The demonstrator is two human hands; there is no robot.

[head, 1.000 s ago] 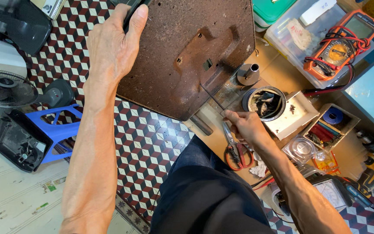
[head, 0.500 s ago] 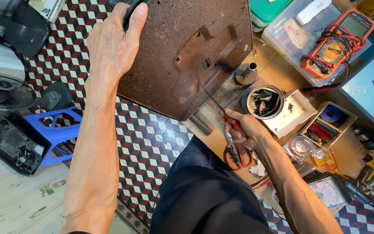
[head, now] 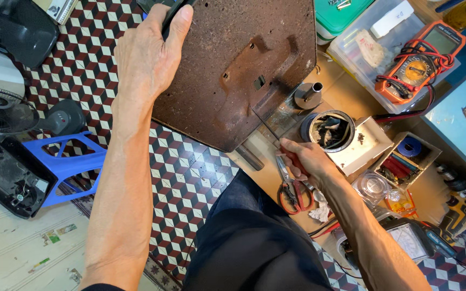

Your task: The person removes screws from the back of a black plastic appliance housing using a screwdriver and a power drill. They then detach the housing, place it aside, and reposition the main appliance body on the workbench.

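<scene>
My left hand grips the top left edge of a large rusty metal plate, fingers curled over its rim, and holds it tilted above the floor and the workbench. My right hand is closed on the red handle of a thin screwdriver, whose shaft points up and left to the plate's lower edge near a small square hole. Red-handled pliers lie just below that hand on the wooden bench.
A round tin of dark parts and a metal spindle stand beside the plate. An orange multimeter lies on a clear plastic box. A blue plastic stool and a fan stand on the patterned floor at left.
The view has shifted a little; both hands keep their grips, and the screwdriver tip stays at the plate's lower edge.
</scene>
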